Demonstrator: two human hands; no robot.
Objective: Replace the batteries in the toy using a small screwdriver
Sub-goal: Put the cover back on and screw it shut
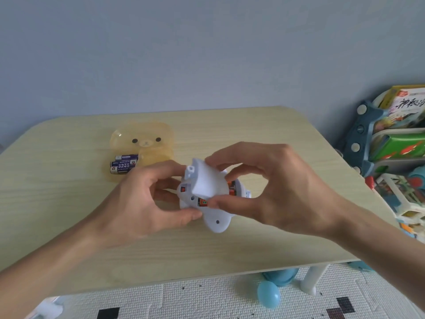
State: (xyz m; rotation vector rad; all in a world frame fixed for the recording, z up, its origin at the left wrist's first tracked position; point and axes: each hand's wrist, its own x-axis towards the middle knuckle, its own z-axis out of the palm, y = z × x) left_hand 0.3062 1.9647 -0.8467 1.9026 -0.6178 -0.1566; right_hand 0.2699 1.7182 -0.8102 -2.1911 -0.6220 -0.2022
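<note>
L hand (147, 199) grip curled round toy (216, 221); R hand (282, 187) grip pinches white cover (207, 180).

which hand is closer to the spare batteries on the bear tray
Left. The left hand grips the toy just right of the batteries, nearly beside them; the right hand grips the toy's far side, farther away.

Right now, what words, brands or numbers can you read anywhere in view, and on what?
"神秘": on the book cover atop the shelf at the right; the characters after it are blurred.
Purple batteries in the bear tray: white print, too blurred to read.
Orange batteries inside the toy: label too small to read.
</note>
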